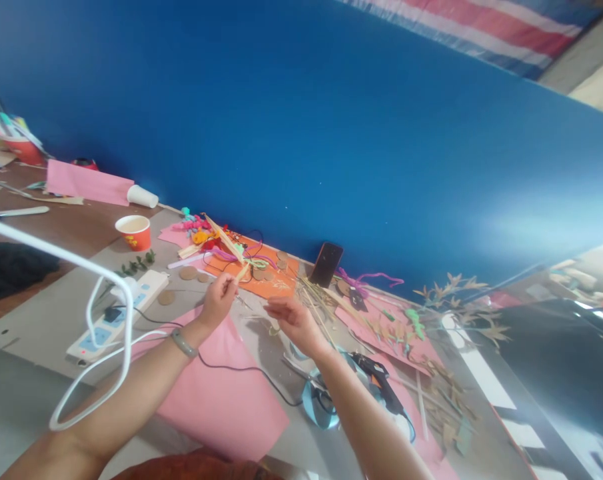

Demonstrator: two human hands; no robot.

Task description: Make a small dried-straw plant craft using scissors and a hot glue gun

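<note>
My left hand (pixel 219 298) is pinched shut on the lower end of a pale straw stalk (pixel 224 241) that slants up and away to the left over an orange sheet (pixel 276 283). A bracelet sits on that wrist. My right hand (pixel 292 321) hovers just right of it above the table, fingers loosely curled toward the stalk, with a thin dry strand seeming to run from them. A pink paper sheet (pixel 226 393) lies under both forearms.
A white power strip (pixel 118 313) with white cables lies left, a red paper cup (pixel 134 231) behind it. A black glue gun (pixel 381 387) and blue tape roll (pixel 315 407) lie by my right forearm. A dark phone (pixel 326 265) leans on the blue wall. Dried leaves (pixel 451 300) are scattered right.
</note>
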